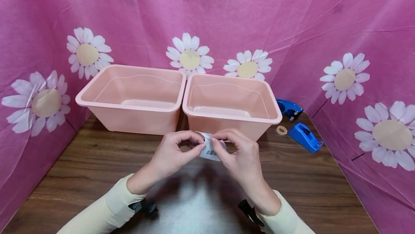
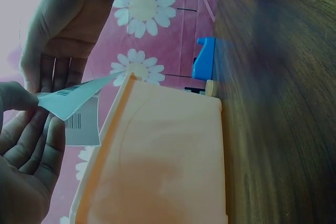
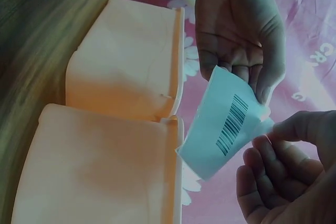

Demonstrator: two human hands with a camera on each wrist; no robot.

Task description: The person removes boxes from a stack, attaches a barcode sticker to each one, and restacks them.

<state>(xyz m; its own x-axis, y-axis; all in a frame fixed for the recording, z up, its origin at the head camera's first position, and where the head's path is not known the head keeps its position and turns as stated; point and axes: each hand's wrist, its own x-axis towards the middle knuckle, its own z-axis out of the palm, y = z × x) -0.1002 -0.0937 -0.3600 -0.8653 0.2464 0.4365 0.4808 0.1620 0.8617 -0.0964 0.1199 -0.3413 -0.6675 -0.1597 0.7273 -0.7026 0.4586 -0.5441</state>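
A white barcode label [image 1: 210,153] is held up between both hands, in front of the right-hand bin. My left hand [image 1: 170,153] pinches its left side between thumb and forefinger. With thumb and forefinger, my right hand [image 1: 243,154] pinches it at the upper right. Seen from the left wrist, the label [image 2: 68,99] bends outward, and a second white piece with a barcode [image 2: 84,127] shows below it. From the right wrist, the label's barcode face [image 3: 223,129] is tilted, and a narrow strip runs to the right fingertips [image 3: 283,129].
Two pink plastic bins, left [image 1: 129,118] and right [image 1: 223,122], stand side by side at the back of the wooden table [image 1: 107,162]. To their right lie a blue tape dispenser [image 1: 304,137], a small tan ring [image 1: 281,130] and a blue-and-black object [image 1: 289,108]. Pink flowered cloth [image 1: 227,14] surrounds the table.
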